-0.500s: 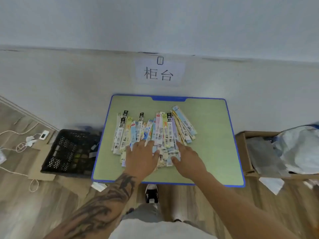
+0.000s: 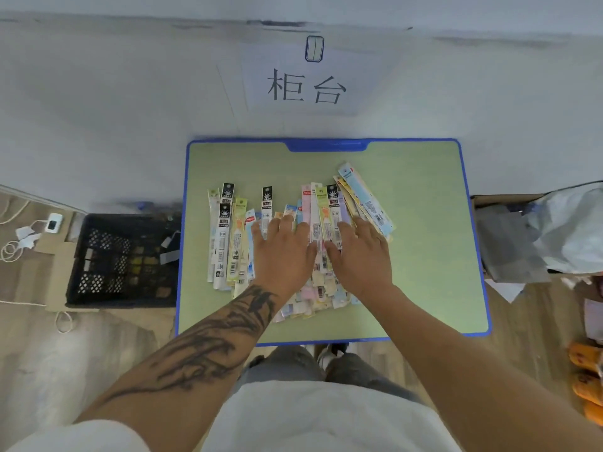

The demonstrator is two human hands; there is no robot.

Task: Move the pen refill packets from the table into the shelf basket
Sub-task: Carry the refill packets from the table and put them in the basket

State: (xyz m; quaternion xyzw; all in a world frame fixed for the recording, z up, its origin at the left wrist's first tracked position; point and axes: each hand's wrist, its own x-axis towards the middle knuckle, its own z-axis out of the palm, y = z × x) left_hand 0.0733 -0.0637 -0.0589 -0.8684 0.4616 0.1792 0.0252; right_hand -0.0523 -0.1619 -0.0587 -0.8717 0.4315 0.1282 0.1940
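Note:
Several long pen refill packets [image 2: 318, 220] lie fanned out in a pile on the green table [image 2: 424, 249] with its blue rim. My left hand [image 2: 282, 252] lies flat on the middle of the pile, fingers spread and straight. My right hand [image 2: 360, 256] rests flat on the pile's right part, fingers pointing away from me. A narrow strip of packets shows between the two hands. Neither hand grips a packet. A black plastic basket [image 2: 98, 288] sits on the floor left of the table.
A paper sign [image 2: 306, 86] hangs on the wall behind the table. A cardboard box with plastic bags [image 2: 554, 230] stands at the right. White cables and a charger [image 2: 52, 223] lie on the floor at far left. Orange slippers [image 2: 587, 380] are at lower right.
The view has drawn closer to the table. Both hands have slid a little further up onto the pile and lie closer together.

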